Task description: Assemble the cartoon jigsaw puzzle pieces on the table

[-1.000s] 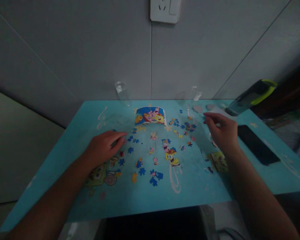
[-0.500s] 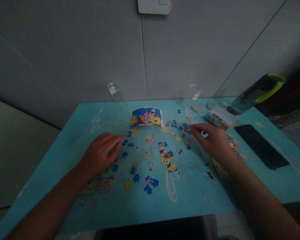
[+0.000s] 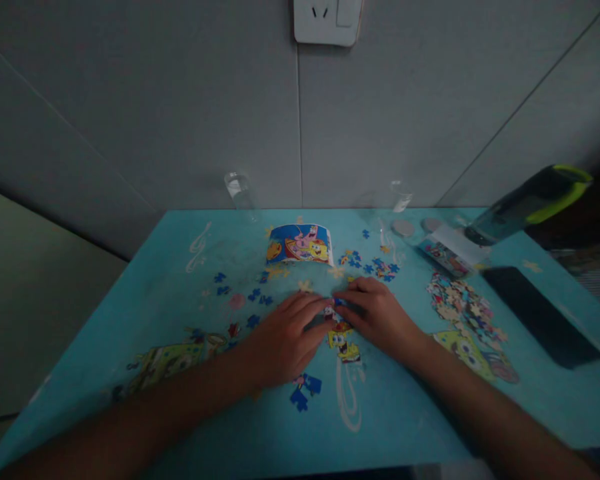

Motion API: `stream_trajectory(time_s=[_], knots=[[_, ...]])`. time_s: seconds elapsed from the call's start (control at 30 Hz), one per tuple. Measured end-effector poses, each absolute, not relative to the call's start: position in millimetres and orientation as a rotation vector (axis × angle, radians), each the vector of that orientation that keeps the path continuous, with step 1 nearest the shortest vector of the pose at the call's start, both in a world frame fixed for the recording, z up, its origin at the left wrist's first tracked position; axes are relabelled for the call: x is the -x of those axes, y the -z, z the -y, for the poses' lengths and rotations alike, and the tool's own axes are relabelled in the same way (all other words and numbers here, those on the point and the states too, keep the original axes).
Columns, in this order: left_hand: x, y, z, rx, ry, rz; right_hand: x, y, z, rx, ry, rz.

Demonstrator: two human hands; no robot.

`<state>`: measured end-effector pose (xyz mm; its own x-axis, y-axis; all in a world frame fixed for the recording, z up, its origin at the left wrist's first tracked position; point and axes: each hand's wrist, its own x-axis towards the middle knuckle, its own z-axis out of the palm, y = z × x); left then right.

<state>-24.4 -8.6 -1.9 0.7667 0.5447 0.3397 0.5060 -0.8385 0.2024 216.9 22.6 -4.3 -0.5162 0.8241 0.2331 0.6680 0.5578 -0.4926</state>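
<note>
A small joined section of jigsaw puzzle, with a yellow cartoon face and a pink figure above it, lies mid-table. At its upper left edge my left hand has thumb and forefinger closed in on the pink part. Facing it, my right hand is pinched at the section's top right, on a blue jigsaw puzzle piece partly covered by the fingertips. Just below my left hand is a small blue cluster of joined pieces. Behind both hands stands a curved picture card with the same cartoon figures.
Loose blue pieces are scattered left of centre, others at back right. A heap of mixed pieces lies beside a dark phone. Clear tubes, a small box and a tilted bottle stand toward the back.
Both hands have come inward from the loose pieces at either side to the joined section in the middle. The view has tilted slightly upward.
</note>
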Motion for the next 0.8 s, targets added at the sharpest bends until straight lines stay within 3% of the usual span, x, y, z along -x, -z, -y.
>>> stream_trajectory(time_s=[0.33, 0.8], knots=[[25.9, 8.3, 10.6, -2.786, -0.592, -0.870, -219.6, -0.8, -23.9, 1.262, -0.621, 2.279], [25.9, 7.2, 9.9, -2.754, -0.594, -0.870, -215.9, 2.2, -23.9, 1.215, -0.533, 2.304]])
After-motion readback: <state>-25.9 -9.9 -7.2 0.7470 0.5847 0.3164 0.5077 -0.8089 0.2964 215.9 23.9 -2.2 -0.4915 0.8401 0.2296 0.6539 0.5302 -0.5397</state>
